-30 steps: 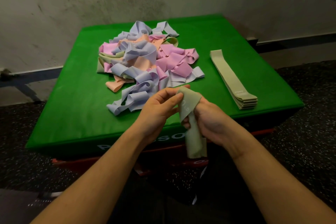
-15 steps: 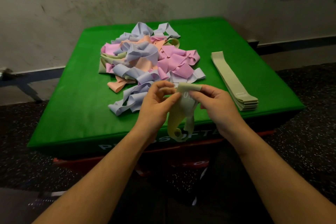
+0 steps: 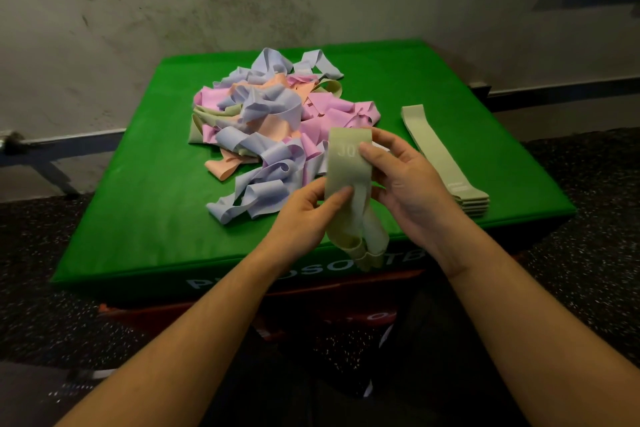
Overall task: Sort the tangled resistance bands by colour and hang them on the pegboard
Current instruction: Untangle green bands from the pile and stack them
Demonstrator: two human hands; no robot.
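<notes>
I hold a flat sage-green elastic resistance band [image 3: 348, 163] up in front of me, over the near edge of the green padded counter [image 3: 138, 191]. My right hand [image 3: 405, 180] has its grip closed on the band's upper part, the thumb pressed across the front just beside some pale printed letters and the fingers curled behind it. My left hand [image 3: 304, 218] pinches the same band lower down, thumb on the front face and fingers tucked behind. Below my left grip the rest of the band hangs loose and curls into a few soft folds in front of the counter's near side, where white lettering is partly hidden behind it. On the counter, just beyond my hands and a little to the left, lies the tangled heap of lilac, pink, peach and green bands [image 3: 273, 125], all looped over one another; lilac strips spill out toward the near left, a peach one pokes out on the left side, and a bit of green shows at the far left and the far right of the heap. To the right of the heap, apart from it, a neat stack of flattened sage-green bands [image 3: 446, 159] lies in a long strip running from far to near, its near end close to my right wrist. Behind the counter stands a stained grey wall [image 3: 277, 0], and dark speckled rubber flooring [image 3: 595, 253] surrounds the counter on both sides.
</notes>
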